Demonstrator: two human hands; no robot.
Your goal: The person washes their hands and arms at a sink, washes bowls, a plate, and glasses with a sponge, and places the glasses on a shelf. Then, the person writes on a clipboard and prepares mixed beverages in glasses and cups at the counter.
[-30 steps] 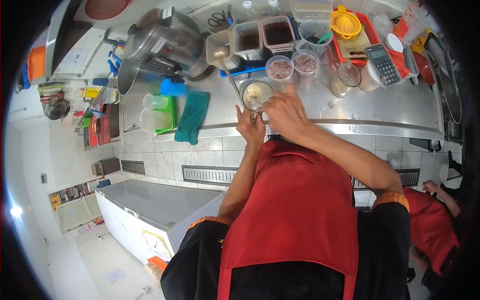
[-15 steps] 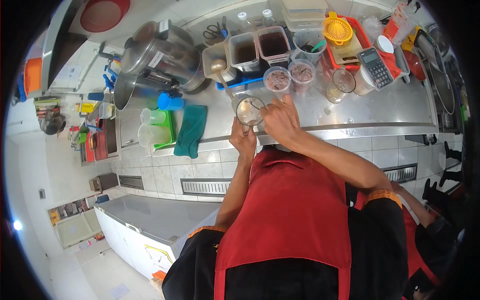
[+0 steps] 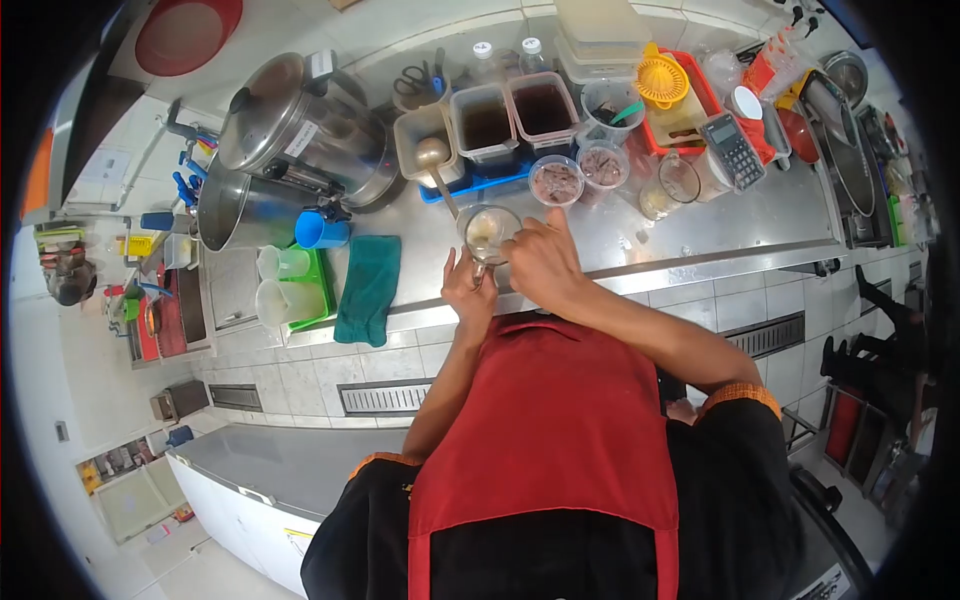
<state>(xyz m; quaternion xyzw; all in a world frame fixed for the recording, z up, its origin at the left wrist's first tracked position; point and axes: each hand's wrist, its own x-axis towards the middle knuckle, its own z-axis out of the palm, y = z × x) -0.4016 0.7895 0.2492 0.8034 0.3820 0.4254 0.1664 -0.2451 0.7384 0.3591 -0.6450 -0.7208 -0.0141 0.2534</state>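
A clear glass mug (image 3: 489, 232) with pale contents stands at the steel counter's front, its handle toward me. My left hand (image 3: 470, 288) is closed on that handle. At the mug's right rim, my right hand (image 3: 543, 262) is closed in a pinch; what its fingers hold is too small to make out. A ladle (image 3: 434, 155) rests in a square plastic tub, its handle reaching down beside the mug. Beyond the mug sit two clear cups of pinkish pieces (image 3: 556, 182) (image 3: 602, 165) and two tubs of dark liquid (image 3: 486, 123) (image 3: 543, 105).
Left on the counter (image 3: 420, 225) are a green cloth (image 3: 367, 290), a blue cup (image 3: 322, 230), a green tray (image 3: 318, 290) and large steel pots (image 3: 300, 130). To the right stand another glass mug (image 3: 669, 187), a calculator (image 3: 733, 150) and a yellow juicer (image 3: 662, 80).
The view has shifted, so the counter items appear elsewhere in the frame. Both hands stay at the mug. The co-worker in a red apron at the right has mostly left view.
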